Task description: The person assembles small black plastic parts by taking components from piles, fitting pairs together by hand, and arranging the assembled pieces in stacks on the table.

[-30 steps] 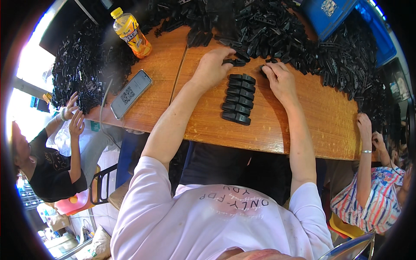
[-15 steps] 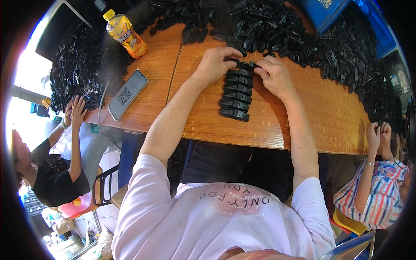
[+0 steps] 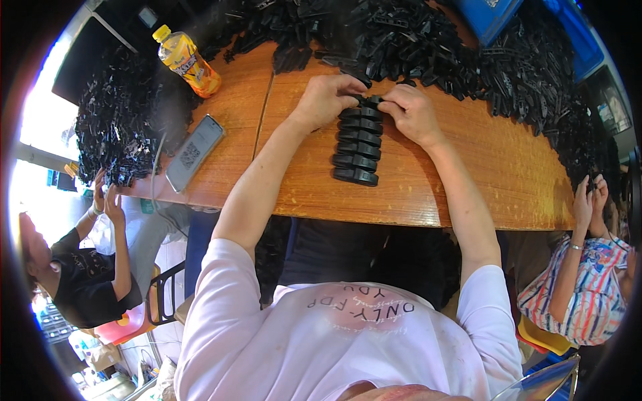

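Observation:
A column of several black plastic pieces (image 3: 358, 145) lies on the wooden table in front of me, lined up toward its near edge. At the column's far end, my left hand (image 3: 328, 100) pinches the left side of a black plastic piece (image 3: 368, 101). My right hand (image 3: 411, 112) has thumb and forefinger closed at the right side of that same end. The fingertips partly hide the piece between them. Both forearms rest over the table on either side of the column.
A large heap of black plastic parts (image 3: 428, 50) lines the table's far side, with another heap (image 3: 114, 127) at left. A phone (image 3: 194, 154) and an orange drink bottle (image 3: 187, 61) stand left. A blue bin (image 3: 487, 17) sits at the back. People work at both sides.
My right hand has moved slightly left, closer to my left hand and the end of the column. The person at left has lowered their hands a little.

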`<act>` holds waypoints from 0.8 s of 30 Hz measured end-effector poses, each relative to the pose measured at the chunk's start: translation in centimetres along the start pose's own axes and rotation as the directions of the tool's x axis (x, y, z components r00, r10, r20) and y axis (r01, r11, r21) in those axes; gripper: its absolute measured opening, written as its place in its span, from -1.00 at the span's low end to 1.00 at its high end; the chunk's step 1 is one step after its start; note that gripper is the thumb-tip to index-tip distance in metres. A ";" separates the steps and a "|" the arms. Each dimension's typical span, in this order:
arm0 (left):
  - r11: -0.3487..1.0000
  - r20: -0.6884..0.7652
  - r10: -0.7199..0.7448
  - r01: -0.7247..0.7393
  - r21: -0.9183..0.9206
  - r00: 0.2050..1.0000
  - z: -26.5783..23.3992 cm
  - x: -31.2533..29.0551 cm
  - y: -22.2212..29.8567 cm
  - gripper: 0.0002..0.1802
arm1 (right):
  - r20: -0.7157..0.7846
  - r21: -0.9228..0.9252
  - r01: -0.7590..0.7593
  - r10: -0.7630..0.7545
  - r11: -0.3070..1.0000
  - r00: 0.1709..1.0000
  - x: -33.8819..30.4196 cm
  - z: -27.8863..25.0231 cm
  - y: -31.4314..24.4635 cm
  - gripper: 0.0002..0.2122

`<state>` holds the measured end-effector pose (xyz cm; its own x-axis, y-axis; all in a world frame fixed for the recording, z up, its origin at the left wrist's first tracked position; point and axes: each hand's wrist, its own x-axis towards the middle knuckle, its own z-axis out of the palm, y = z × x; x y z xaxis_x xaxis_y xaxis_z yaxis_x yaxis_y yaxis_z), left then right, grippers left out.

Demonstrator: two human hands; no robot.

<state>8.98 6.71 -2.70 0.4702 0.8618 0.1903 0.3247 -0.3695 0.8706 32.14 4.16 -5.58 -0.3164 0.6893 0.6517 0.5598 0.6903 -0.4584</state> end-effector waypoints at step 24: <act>0.792 -0.138 0.457 -0.331 0.513 0.879 -0.1 0.2 -2.4 -0.86 | -0.045 -0.264 -0.240 0.236 0.934 0.971 -1.3 -1.3 1.4 -0.83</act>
<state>8.24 7.81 -4.70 0.4482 0.6365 0.6276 0.5229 -0.7562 0.3935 34.35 3.93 -6.29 -0.1401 0.8222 0.5517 0.8008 0.4218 -0.4253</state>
